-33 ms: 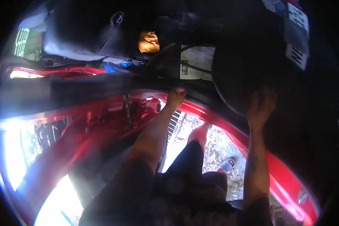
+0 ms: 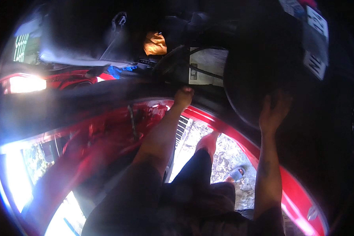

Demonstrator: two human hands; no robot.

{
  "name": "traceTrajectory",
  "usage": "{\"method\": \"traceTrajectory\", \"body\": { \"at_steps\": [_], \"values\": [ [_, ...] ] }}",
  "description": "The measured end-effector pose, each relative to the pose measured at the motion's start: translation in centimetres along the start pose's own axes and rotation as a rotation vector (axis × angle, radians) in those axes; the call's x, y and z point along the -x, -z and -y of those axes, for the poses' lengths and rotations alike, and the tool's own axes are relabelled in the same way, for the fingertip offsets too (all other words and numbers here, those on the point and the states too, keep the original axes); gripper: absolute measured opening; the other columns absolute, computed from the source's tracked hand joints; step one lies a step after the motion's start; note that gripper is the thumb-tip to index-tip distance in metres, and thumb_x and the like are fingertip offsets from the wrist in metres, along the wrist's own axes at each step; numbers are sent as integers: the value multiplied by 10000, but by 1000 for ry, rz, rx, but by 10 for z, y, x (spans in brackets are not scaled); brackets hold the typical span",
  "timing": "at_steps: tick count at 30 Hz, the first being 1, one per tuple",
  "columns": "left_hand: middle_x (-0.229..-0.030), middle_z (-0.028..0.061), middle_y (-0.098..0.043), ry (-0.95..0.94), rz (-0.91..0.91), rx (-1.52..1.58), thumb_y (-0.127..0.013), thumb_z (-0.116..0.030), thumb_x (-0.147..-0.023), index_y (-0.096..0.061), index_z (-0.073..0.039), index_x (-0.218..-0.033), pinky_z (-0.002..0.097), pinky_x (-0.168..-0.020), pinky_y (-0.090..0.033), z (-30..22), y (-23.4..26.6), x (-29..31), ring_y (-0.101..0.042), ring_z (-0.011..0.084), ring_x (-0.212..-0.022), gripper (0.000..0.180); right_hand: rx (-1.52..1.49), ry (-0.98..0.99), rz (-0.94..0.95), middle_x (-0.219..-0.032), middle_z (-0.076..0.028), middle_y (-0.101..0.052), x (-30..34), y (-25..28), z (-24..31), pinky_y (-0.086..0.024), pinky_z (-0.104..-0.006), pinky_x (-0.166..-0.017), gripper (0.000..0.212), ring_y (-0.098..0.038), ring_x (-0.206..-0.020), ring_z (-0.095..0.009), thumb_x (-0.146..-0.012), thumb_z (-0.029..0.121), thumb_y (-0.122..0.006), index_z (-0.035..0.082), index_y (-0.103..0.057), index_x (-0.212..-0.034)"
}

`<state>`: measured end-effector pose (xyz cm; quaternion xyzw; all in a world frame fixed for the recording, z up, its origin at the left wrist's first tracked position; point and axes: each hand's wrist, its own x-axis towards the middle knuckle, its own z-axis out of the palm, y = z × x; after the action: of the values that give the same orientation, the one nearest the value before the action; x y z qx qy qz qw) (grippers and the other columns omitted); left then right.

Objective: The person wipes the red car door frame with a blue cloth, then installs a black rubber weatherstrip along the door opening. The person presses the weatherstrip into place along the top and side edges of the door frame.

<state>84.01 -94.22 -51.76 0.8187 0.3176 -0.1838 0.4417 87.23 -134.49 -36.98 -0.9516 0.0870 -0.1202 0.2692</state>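
Observation:
I am leaning into a red car body through its dark opening. My left hand is curled over the black trim edge that runs along the opening. My right hand lies on the lower rim of a large black tyre at the right, fingers spread upward against it. The tyre carries white labels on its upper right side. Most of the tyre is lost in shadow.
Inside lie an orange cloth, a white sheet under black straps, a blue item and grey upholstery. Below, my legs stand on gravel, with a blue slipper. Bright glare fills the lower left.

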Motion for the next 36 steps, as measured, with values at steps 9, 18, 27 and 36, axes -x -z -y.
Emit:
{"method": "traceTrajectory", "body": {
  "at_steps": [9, 18, 27, 36],
  "values": [
    [-1505, 270, -684, 102, -154, -735, -584, -732, -1022, -674, -53, -1515, 542, -1217, -503, -47, 29, -229, -635, 435, -1447, 844, 246, 121, 36, -1798, -282, -303, -24, -75, -21, -226, -677, -1327, 746, -274, -1670, -483, -1151, 611, -382, 91, -496, -1674],
    [-1407, 259, -734, 139, 108, -803, -719, -436, -986, -527, -102, -1618, 567, -1144, -543, -47, 15, -257, -704, 450, -1334, 741, 264, 195, 56, -1796, -297, -284, -29, -73, -17, -226, -684, -1320, 755, -268, -1663, -498, -1160, 589, -327, 64, -464, -1685],
    [-1115, 206, -798, -345, -686, 295, -752, -91, -927, -736, -24, -1224, 442, -942, -593, -181, 62, -53, -787, 335, -1036, 304, 232, 133, 41, -1804, -274, -289, -20, -76, -28, -184, -692, -1325, 764, -230, -1682, -491, -1139, 632, -384, 118, -465, -1698],
    [-896, -7, -735, -723, -437, 436, -748, -76, -1046, -743, -24, -1291, 258, -627, -505, -240, 64, 211, -633, 72, -710, 250, 283, 168, 180, -1785, -284, -339, -29, -52, -24, -241, -648, -1327, 805, -287, -1667, -492, -1069, 585, -657, 105, -481, -1691]
  ]
}}
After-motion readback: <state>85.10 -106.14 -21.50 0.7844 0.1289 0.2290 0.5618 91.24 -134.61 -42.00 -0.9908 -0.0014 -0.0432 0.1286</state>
